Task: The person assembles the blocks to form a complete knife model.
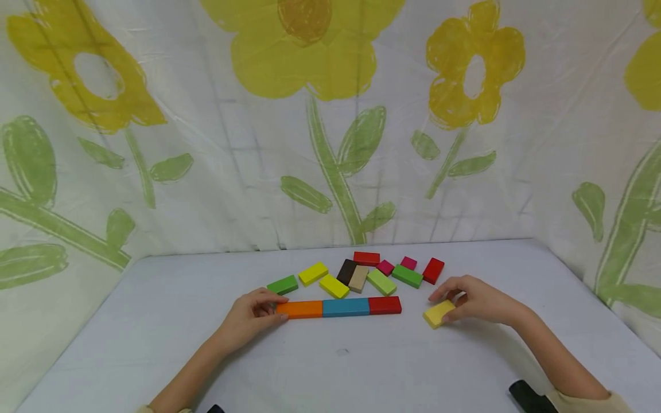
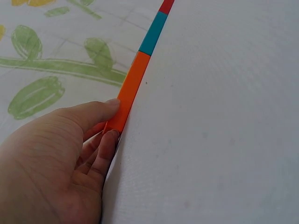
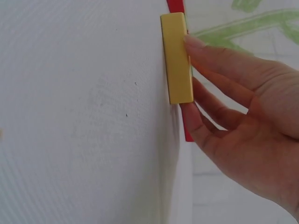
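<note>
An orange block (image 1: 299,310), a blue block (image 1: 345,307) and a red block (image 1: 385,305) lie end to end in a straight row. At the row's left end, my left hand (image 1: 254,312) pinches the orange block with its fingertips; the left wrist view shows the hand (image 2: 60,158) at the block's near end. To the right of the row, my right hand (image 1: 477,301) pinches a yellow block (image 1: 438,314) between thumb and fingers. In the right wrist view this yellow block (image 3: 177,58) hides part of a red piece (image 3: 188,130) behind it.
Behind the row lie loose blocks: a green one (image 1: 283,285), yellow ones (image 1: 313,274), a black one (image 1: 346,271), a beige one (image 1: 358,279), a light green one (image 1: 381,281), red ones (image 1: 434,270) and small pink ones (image 1: 408,263). A flower-printed curtain (image 1: 248,172) hangs behind the white table (image 1: 330,378).
</note>
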`<state>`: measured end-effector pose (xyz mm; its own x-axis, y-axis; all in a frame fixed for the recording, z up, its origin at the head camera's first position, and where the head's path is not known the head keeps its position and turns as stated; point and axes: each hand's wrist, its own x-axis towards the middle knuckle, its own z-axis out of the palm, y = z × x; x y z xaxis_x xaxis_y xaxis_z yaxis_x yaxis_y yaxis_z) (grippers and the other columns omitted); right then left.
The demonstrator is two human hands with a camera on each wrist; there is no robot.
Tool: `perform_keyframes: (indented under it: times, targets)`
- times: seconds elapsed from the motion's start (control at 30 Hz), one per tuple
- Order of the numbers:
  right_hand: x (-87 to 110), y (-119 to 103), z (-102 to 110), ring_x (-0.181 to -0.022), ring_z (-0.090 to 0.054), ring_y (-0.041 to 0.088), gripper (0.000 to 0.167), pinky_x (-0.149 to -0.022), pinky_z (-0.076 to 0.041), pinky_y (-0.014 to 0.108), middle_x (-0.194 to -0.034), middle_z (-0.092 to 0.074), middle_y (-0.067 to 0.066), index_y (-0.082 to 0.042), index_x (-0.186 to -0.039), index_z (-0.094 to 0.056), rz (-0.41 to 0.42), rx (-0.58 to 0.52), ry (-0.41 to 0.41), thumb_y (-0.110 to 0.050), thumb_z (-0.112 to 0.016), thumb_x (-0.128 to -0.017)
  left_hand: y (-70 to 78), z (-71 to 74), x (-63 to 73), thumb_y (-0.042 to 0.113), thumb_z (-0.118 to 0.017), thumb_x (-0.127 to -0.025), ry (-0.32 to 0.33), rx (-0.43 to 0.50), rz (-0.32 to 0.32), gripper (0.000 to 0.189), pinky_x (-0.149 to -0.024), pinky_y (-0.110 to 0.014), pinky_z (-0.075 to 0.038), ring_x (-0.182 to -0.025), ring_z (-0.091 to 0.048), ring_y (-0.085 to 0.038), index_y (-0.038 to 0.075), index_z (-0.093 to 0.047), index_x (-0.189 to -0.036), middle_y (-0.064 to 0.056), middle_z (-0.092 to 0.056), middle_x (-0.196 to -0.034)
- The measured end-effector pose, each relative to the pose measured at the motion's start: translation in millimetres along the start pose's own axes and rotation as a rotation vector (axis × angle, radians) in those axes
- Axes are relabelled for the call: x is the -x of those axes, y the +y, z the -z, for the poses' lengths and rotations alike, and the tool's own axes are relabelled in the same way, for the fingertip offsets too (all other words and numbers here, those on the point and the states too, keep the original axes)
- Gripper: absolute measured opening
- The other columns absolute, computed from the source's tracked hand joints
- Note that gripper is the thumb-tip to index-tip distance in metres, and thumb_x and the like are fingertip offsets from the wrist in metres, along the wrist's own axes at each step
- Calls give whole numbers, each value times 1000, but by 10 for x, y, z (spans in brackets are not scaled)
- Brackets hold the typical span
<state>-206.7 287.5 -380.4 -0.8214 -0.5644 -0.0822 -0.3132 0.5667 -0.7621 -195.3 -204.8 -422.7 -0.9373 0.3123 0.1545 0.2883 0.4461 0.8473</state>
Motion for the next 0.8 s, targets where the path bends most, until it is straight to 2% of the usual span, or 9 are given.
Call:
perform_keyframes:
  times: [0.37, 0.63, 0.8]
  targets:
    - [6, 21, 7, -105, -63, 16, 29, -87, -56, 19, -118, -74, 12, 2, -120, -74, -31, -36, -10, -9, -78, -94, 1, -2, 0, 13, -85, -90, 3, 2, 9, 28, -68, -19, -48, -79, -56, -8, 5, -79, -116, -7, -67, -102]
    - [-47, 3, -96, -100, -64, 18, 28, -85, -57, 18, -112, -73, 10, 4, -118, -74, 1, -18, 73, -9, -79, -93, 11, -5, 3, 13, -84, -90, 2, 6, 16, 28, -69, -19, -49, -79, -56, -9, 4, -79, -116, -7, -67, -102]
    - [-76, -40, -160, -95, -62, 21, 29, -78, -57, 21, -110, -70, 11, 4, -118, -74, -37, -17, 122, -8, -80, -92, 10, -4, 3, 13, -84, -90, 1, 9, 13, 28, -69, -19, -48, -79, -56, -9, 4, -79, -116, -7, -67, -102]
